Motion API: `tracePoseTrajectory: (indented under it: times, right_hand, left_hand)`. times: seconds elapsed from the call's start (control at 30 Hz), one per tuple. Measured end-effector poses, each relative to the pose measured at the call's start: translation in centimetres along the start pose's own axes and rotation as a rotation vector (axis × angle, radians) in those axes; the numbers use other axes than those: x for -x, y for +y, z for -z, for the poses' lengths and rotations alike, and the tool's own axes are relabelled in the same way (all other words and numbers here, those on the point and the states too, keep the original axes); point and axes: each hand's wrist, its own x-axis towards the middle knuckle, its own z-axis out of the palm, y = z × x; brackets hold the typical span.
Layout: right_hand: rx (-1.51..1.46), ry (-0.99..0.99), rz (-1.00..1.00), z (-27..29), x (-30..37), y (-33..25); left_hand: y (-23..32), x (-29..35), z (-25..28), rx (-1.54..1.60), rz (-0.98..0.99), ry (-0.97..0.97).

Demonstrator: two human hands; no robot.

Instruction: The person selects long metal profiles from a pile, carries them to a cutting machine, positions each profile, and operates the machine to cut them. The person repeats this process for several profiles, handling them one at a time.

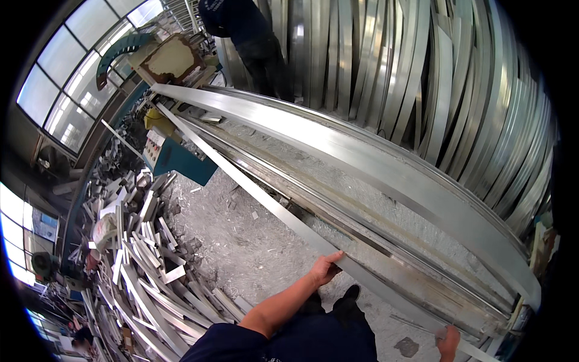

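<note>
A long metal strip (283, 212) is held aslant across the near side of the bench rail (338, 208), with its far end beside the teal box (181, 160) and its near end running out past the lower right. The strip is clamped in the left hand (325, 269) about midway along, with the thumb over its edge. The right hand (448, 342) is closed on it nearer the lower right end; part of that grip is cut off by the lower edge of the view. The hands are well apart. Whether the far end is propped on anything cannot be told.

For good handling, the wide spacing is best kept, so that sag and twist are limited along such a slender length. Edges are best gripped lightly, as they may be sharp, and both hands are best moved together. The far end should be watched, since the teal box could be knocked. Scraping against the wide bar (338, 142) is best avoided. Footing should be minded, as the floor (223, 223) is littered with scraps and an offcut heap (145, 277) is piled to the left.
</note>
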Motion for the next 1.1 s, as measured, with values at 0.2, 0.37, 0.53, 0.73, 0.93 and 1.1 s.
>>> tracePoseTrajectory:
  times: [0.2, 0.37, 0.53, 0.73, 0.93, 1.1]
  right_hand:
    - [0.056, -0.083, -0.1, -0.6, -2.8, -0.2]
    - [0.027, -0.06, -0.06, -1.8, -9.0, -2.8]
    - [0.02, -0.18, -0.047, -4.4, -13.1, -5.4]
    - [0.012, -0.345, -0.091, -15.3, -17.4, -7.5]
    - [-0.039, -0.405, -0.065, -22.8, -19.5, -11.4]
    - [-0.026, -0.348, -0.019, -28.1, -20.8, -12.4]
  left_hand:
    - [-3.1, -6.7, 1.3, -0.034, 0.054, 0.218]
    - [-3.2, -12.0, 9.5, -0.211, -0.092, 0.21]
    - [2.3, -12.9, 6.5, 0.009, -0.018, 0.318]
    - [0.1, -7.3, 8.2, -1.012, 0.116, 0.405]
    - [-4.8, 5.8, 20.1, -1.554, 0.412, 0.226]
    - [-7.5, 13.5, 18.1, -1.304, 0.617, 0.479]
